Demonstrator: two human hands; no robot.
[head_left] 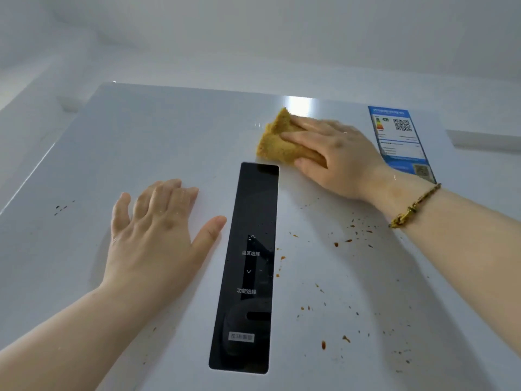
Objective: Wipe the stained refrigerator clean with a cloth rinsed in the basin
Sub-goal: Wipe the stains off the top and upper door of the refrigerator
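Observation:
The white refrigerator door (158, 136) fills the view, seen from below. My right hand (335, 153) presses a folded yellow cloth (275, 142) flat against the door near its top, just above the black control panel (248, 266). My left hand (158, 235) rests flat on the door to the left of the panel, fingers straight and spread. Brown-orange stain spots (349, 241) are spattered over the door right of the panel, below my right wrist, with more lower down (323, 345). A few dark specks (60, 208) sit near the door's left edge.
A blue energy label (400, 139) with QR codes is stuck at the door's upper right, beside my right hand. White wall and ceiling (253, 38) lie beyond the top of the refrigerator. A beaded bracelet (414, 207) circles my right wrist.

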